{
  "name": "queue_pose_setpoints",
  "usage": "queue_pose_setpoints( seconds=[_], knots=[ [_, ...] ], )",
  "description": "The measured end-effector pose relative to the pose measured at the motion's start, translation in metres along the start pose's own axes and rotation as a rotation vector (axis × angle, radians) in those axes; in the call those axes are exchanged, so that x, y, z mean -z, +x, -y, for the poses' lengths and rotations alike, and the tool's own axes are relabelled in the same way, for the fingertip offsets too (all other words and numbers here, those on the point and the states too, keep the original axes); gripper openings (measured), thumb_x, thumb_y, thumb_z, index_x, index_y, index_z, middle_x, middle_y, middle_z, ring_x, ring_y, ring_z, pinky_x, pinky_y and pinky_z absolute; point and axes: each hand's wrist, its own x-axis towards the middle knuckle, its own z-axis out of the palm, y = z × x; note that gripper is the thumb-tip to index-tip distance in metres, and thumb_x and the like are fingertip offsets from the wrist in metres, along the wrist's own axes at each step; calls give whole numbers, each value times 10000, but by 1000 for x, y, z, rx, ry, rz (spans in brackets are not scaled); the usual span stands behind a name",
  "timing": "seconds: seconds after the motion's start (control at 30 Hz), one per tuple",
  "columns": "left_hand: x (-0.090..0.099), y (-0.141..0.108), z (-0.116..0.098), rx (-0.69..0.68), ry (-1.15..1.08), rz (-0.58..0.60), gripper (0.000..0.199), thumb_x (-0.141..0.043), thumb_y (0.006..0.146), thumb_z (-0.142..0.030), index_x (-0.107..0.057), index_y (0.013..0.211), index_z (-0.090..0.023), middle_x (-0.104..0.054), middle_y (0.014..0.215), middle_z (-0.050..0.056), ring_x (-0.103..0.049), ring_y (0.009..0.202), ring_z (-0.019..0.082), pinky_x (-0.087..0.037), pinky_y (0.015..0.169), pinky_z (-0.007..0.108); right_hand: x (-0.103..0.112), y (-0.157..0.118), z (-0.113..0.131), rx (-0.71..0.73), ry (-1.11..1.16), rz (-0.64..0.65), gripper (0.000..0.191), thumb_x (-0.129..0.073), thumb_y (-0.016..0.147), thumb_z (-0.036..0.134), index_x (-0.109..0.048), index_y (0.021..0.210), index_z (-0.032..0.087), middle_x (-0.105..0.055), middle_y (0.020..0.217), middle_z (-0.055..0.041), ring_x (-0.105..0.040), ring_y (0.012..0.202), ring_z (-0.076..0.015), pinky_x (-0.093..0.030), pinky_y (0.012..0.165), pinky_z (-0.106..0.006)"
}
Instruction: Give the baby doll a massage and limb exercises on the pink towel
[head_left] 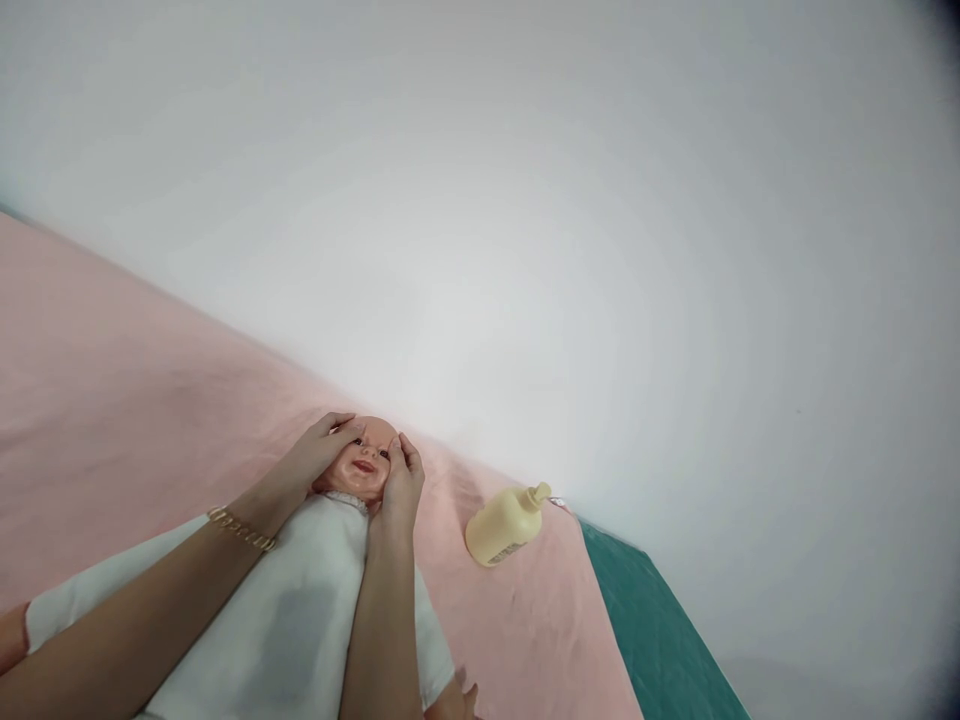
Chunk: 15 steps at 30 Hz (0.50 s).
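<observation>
A baby doll [259,620] in a white garment lies face up on a pink cloth [525,620], its head toward the wall. My left hand [322,450], with a gold bracelet on the wrist, rests on one side of the doll's head [365,470], fingertips near its brow. On the other side, my right hand [403,475] lies against the cheek and temple. Both hands cup the head between them, and the doll's eyes and open red mouth show in the gap.
To the right of the doll stands a pale yellow pump bottle [504,525] on the cloth. A green surface [660,620] shows past the cloth's right edge. Behind everything rises a plain white wall [562,230]. A small whitish item lies beside the bottle's pump.
</observation>
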Motion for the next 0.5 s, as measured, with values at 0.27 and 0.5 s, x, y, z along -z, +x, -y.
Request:
queue_pose_setpoints(
  seconds=[0.27, 0.5],
  knots=[
    [-1, 4, 0, 0, -42, -12, 396, -765, 583, -391, -660, 892, -166, -714, 1060, 115, -671, 1056, 301, -561, 884, 370, 1, 2, -3, -23, 83, -15, 324, -680, 779, 325, -728, 1055, 162, -758, 1050, -95, -721, 922, -212, -592, 885, -391],
    [-4, -2, -6, -9, -36, -58, 245, -698, 594, -301, -659, 800, -173, -721, 1045, 116, -671, 1068, 321, -538, 962, 402, 6, 13, -17, -2, 107, 2, 331, -642, 772, 312, -739, 1054, 168, -751, 1110, -104, -719, 972, -230, -590, 902, -426]
  ],
)
